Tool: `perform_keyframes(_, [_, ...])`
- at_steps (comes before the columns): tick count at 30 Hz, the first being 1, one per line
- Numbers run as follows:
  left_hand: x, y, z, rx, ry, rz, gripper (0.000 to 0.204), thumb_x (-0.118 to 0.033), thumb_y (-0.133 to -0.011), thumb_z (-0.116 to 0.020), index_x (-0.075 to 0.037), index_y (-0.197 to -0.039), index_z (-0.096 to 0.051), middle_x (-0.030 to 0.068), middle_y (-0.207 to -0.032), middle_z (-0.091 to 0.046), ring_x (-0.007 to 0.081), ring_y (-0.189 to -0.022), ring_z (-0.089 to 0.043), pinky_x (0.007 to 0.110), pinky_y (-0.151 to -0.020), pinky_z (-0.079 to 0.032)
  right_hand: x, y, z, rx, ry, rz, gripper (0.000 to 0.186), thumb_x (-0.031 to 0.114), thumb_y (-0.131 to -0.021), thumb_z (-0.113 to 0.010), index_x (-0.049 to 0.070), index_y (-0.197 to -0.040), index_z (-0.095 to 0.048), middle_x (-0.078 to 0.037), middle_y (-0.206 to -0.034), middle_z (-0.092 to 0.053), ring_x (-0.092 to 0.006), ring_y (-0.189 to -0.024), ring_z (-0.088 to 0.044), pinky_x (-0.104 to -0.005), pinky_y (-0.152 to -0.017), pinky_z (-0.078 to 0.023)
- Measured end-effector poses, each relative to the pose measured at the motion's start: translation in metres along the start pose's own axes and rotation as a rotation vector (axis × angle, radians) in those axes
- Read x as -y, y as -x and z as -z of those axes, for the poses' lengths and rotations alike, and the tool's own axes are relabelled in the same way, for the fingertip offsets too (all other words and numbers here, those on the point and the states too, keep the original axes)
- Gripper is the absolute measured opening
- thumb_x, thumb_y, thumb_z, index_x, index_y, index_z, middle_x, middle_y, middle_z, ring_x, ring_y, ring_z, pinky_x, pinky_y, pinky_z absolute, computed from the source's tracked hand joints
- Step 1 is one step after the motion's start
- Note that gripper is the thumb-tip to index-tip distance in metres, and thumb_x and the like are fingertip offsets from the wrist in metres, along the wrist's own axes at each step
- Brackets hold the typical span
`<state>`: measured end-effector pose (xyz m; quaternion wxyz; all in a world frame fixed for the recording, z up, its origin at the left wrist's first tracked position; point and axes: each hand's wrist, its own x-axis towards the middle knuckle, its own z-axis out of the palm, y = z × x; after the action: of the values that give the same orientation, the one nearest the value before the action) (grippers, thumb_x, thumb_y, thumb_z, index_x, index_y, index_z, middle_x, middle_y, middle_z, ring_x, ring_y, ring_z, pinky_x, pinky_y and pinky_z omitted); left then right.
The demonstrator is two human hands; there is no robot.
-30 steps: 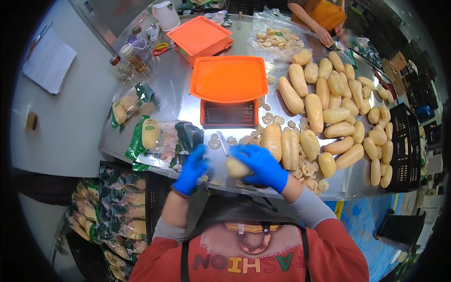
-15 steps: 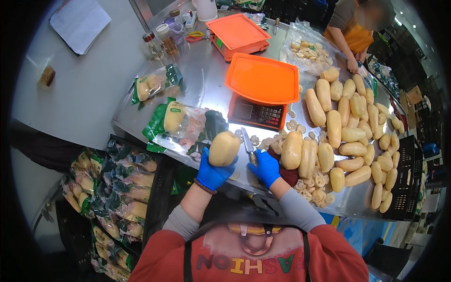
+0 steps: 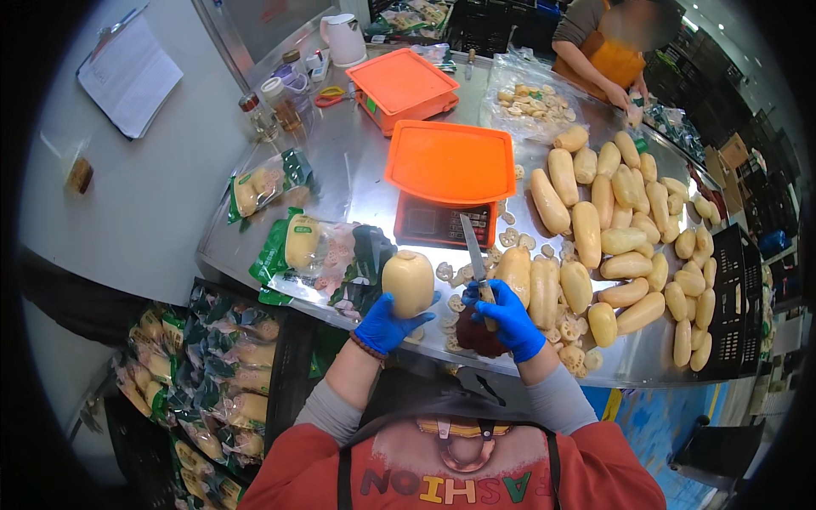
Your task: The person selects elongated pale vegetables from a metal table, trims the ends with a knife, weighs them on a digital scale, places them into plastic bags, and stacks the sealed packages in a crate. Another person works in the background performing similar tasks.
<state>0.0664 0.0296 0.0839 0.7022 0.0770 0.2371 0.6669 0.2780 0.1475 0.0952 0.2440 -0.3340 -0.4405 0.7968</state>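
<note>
My left hand (image 3: 384,326), in a blue glove, is closed around a peeled lotus root section (image 3: 408,283) and holds it upright over the near edge of the steel table. My right hand (image 3: 512,321), also gloved, grips a knife (image 3: 476,251) by its handle, the blade pointing up and away from me. Beneath that hand a dark red cloth (image 3: 478,333) lies on the table. Cut lotus root slices (image 3: 571,326) and whole lotus roots (image 3: 586,234) spread to its right. Left of the held root lies a green-and-clear bag (image 3: 327,255) with lotus root in it.
An orange-topped scale (image 3: 450,161) stands ahead, with a second scale (image 3: 401,81) behind it. At lower left a crate holds several packed bags (image 3: 246,374). A black crate (image 3: 738,306) is at the right. Across the table a person (image 3: 608,51) handles something.
My right hand has picked the knife up off the table and lifted it by the handle. The lotus root in my left hand is tilted more upright.
</note>
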Motion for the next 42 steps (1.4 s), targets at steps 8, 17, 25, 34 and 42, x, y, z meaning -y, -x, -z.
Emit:
perform_keyframes(8, [0.01,-0.016,-0.015,0.021,-0.585,-0.185,0.085,-0.025,-0.067,-0.079,-0.007,-0.135,-0.032,0.0072,-0.124,-0.048,0.0209,-0.113,-0.049,0.031,-0.09,-0.045,0.04,0.026,-0.023,-0.202,0.989,0.686,0.026,0.009,-0.076,-0.066,0.007,-0.102,-0.059,-0.013,-0.09,-0.059,-0.0264,-0.079,-0.059,-0.0324,-0.069,-0.047])
perform_keyframes(17, [0.017,-0.023,-0.029,0.072,-0.761,-0.254,0.095,-0.001,-0.061,-0.08,-0.006,-0.139,-0.026,0.0092,-0.133,-0.042,0.022,-0.121,-0.043,0.035,-0.098,-0.04,0.042,0.03,-0.026,-0.171,1.232,0.709,0.031,0.008,-0.069,-0.064,0.011,-0.099,-0.06,-0.011,-0.08,-0.061,-0.0295,-0.07,-0.061,-0.0367,-0.061,-0.05])
perform_keyframes(25, [0.012,-0.016,-0.038,0.058,-0.756,-0.233,0.099,-0.004,-0.059,-0.081,-0.006,-0.14,-0.024,0.0095,-0.134,-0.041,0.0222,-0.121,-0.043,0.035,-0.098,-0.04,0.04,0.025,-0.028,-0.148,1.355,0.602,0.035,0.005,-0.07,-0.061,0.013,-0.104,-0.06,-0.011,-0.082,-0.062,-0.031,-0.073,-0.06,-0.0391,-0.062,-0.049])
perform_keyframes(34, [0.013,-0.014,-0.034,0.036,-0.724,-0.218,0.097,-0.005,-0.059,-0.081,-0.005,-0.139,-0.026,0.0097,-0.133,-0.043,0.0217,-0.12,-0.045,0.035,-0.099,-0.039,0.023,0.007,-0.011,-0.191,1.307,0.646,0.03,0.007,-0.072,-0.062,0.012,-0.101,-0.061,-0.011,-0.086,-0.063,-0.0314,-0.077,-0.061,-0.0388,-0.066,-0.049])
perform_keyframes(42, [0.018,-0.008,-0.025,0.029,-0.784,-0.254,0.097,-0.011,-0.061,-0.082,-0.004,-0.139,-0.026,0.0108,-0.134,-0.042,0.0226,-0.122,-0.043,0.036,-0.101,-0.037,0.006,-0.004,-0.003,-0.237,1.405,0.532,0.019,0.01,-0.076,-0.06,0.011,-0.095,-0.06,-0.014,-0.08,-0.062,-0.0335,-0.071,-0.061,-0.0403,-0.061,-0.049])
